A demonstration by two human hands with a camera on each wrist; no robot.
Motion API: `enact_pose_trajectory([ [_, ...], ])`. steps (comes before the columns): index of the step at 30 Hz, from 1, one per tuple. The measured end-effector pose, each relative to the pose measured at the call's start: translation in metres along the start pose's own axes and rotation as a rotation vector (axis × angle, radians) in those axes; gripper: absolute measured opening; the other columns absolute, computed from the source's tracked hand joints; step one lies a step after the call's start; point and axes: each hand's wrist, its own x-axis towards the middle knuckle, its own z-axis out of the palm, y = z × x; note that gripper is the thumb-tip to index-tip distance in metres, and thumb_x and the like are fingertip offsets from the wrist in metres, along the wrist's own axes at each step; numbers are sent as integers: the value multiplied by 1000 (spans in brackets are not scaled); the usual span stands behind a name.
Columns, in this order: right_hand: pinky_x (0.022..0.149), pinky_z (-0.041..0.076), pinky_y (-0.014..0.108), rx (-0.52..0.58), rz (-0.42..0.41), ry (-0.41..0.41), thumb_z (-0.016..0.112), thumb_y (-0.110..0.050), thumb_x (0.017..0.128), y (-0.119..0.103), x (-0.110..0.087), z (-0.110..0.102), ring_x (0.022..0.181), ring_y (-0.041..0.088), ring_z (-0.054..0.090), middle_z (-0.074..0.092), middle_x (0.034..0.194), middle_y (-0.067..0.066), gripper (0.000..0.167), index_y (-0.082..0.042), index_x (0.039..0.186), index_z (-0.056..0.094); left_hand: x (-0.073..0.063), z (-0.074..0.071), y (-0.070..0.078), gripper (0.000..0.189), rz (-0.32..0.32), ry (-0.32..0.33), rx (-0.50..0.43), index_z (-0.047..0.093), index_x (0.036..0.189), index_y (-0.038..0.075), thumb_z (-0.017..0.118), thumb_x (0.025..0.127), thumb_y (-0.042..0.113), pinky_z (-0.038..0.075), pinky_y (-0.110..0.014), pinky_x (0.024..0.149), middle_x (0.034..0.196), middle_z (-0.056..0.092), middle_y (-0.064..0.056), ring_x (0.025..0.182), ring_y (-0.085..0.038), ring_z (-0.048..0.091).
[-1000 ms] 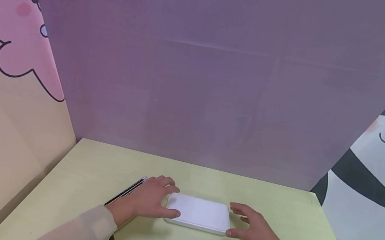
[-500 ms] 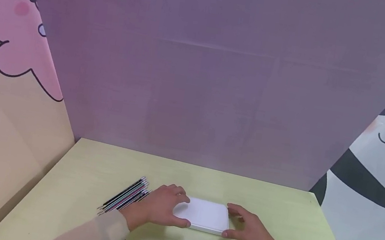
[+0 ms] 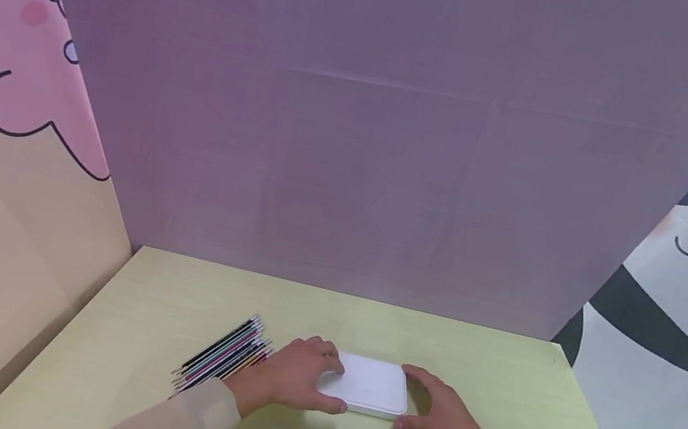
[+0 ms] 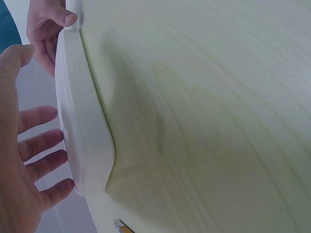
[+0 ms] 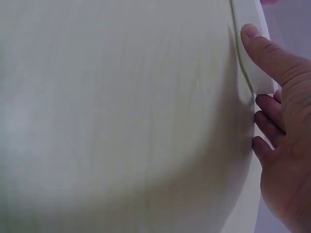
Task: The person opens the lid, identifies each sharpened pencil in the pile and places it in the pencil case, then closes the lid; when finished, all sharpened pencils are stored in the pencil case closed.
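Observation:
A flat white box (image 3: pixel 373 384) with rounded corners lies on the table. My left hand (image 3: pixel 299 378) spans its left end, with thumb and fingers spread. In the left wrist view, that hand's fingertips (image 4: pixel 57 158) are at the box's edge, and its thumb stands off it. My right hand (image 3: pixel 437 412) holds the box's right end, thumb at the near corner and forefinger at the far corner. From the right wrist, the thumb (image 5: pixel 260 46) lies along the box's side, with the other fingers curled by its end. The box's left end is partly hidden by my left hand.
Several pencils (image 3: pixel 223 354) lie side by side to the left, partly behind my left forearm. The pale wooden table (image 3: pixel 490 355) meets a purple backdrop (image 3: pixel 363 173) at its far edge. Cartoon-printed panels stand at both sides.
My left hand has moved right and slightly nearer, over the box's left part, uncovering the pencils. My right hand has shifted slightly left onto the box's right end.

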Motion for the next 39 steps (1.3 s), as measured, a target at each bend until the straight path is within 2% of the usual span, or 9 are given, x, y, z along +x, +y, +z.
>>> enact_pose_trajectory([
  [8,112,39,60,-6,16,42,94,-46,67,-2,-2,6,135,39,54,63,141,11,94,-9,144,55,1,0,1,57,27,7,46,75,120,28,61,87,72,49,-37,88,126,63,6,114,-14,56],
  [14,110,41,57,13,20,55,91,-46,72,-3,-2,3,131,34,58,68,135,6,84,-10,140,59,2,-5,5,47,41,-3,70,73,123,29,64,89,61,50,-36,89,128,64,9,118,-13,56],
  [20,110,41,58,69,55,39,90,-47,74,-4,-1,0,130,33,59,70,131,3,79,-10,138,61,5,-9,10,43,44,-7,63,72,125,28,68,90,52,51,-35,91,127,65,9,117,-13,58],
  [28,110,41,60,178,116,28,89,-42,78,-7,-4,0,130,37,60,69,133,8,75,-8,138,61,9,-18,16,35,43,5,59,74,121,26,73,90,41,53,-29,86,119,68,10,109,-12,62],
  [34,107,45,50,184,130,26,87,-42,79,-9,-6,0,126,31,63,70,131,5,68,-10,135,64,11,-18,17,37,51,-11,66,73,124,27,75,88,35,52,-26,88,119,69,10,106,-11,63],
  [37,106,45,48,168,133,20,87,-43,80,-10,-5,-1,126,30,63,71,130,3,67,-11,134,65,13,-18,17,30,102,-2,81,75,116,26,75,85,29,52,-25,84,112,72,11,97,-7,65],
  [39,107,44,48,163,135,16,87,-43,79,-10,-5,-1,126,30,63,72,129,3,68,-10,134,65,14,-18,18,19,139,12,104,74,102,25,75,83,26,50,-23,76,100,71,13,85,-5,63],
])
